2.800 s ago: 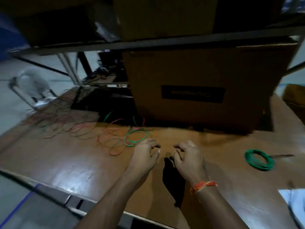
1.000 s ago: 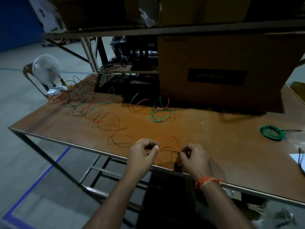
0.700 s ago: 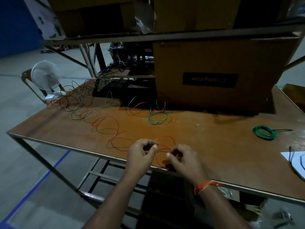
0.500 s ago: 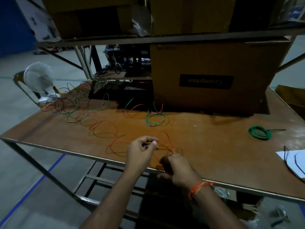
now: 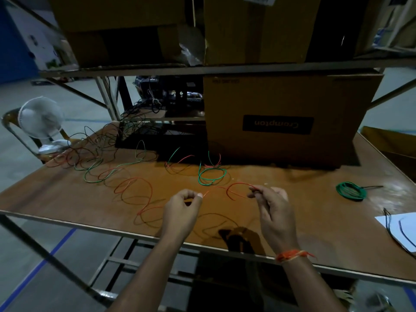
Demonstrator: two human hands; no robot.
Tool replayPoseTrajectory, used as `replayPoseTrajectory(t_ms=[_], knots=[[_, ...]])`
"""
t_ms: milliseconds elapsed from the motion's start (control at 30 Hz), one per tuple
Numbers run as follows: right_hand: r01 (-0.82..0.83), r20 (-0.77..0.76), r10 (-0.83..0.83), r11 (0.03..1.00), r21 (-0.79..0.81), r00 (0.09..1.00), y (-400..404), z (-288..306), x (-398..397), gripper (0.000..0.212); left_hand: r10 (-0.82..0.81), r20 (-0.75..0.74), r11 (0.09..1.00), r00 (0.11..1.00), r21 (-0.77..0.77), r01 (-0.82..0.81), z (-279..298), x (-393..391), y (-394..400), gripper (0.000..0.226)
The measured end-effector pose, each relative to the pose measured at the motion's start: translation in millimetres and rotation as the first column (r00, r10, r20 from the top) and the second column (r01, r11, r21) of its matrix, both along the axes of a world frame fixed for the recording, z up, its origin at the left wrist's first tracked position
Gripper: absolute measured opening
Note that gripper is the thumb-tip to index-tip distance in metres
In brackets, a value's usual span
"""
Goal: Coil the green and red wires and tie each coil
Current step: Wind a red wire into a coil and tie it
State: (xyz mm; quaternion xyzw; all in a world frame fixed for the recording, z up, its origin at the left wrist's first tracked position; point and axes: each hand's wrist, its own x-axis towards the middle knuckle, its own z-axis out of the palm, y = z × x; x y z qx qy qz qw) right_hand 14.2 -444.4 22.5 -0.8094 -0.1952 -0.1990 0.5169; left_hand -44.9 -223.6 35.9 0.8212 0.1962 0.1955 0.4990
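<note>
You hold the red wire (image 5: 234, 188) stretched between both hands above the table (image 5: 292, 212).

Your left hand (image 5: 182, 210) pinches one stretch of it between thumb and curled fingers; your right hand (image 5: 273, 210) pinches its looped end. The rest trails left across the tabletop among loose green wire (image 5: 210, 175). A finished green coil (image 5: 351, 191) lies well apart on your right, near a cardboard box (image 5: 290, 122).

The cardboard box (image 5: 290, 122) carries a dark label (image 5: 278, 126) reading "Crompton", printed upside down
</note>
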Motion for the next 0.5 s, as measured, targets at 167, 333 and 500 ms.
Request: replayPoseTrajectory(t_ms=[167,333,500], knots=[[-0.079,-0.02,0.082,0.989,0.123,0.996,8.2,17.5,4.0,0.027,-0.18,0.138,0.981,0.974,0.092,0.169,35.4,6.3,-5.1,0.012],[-0.091,-0.025,0.097,0.983,0.159,0.995,12.9,25.3,-0.8,0.026,-0.457,0.012,0.848,0.889,0.308,0.431,51.7,10.1,-16.7,0.026],[-0.06,-0.019,0.063,0.99,0.126,0.998,14.5,30.6,-2.2,0.017,-0.473,0.062,0.866,0.879,0.217,0.451,41.4,13.5,-20.9,0.01]])
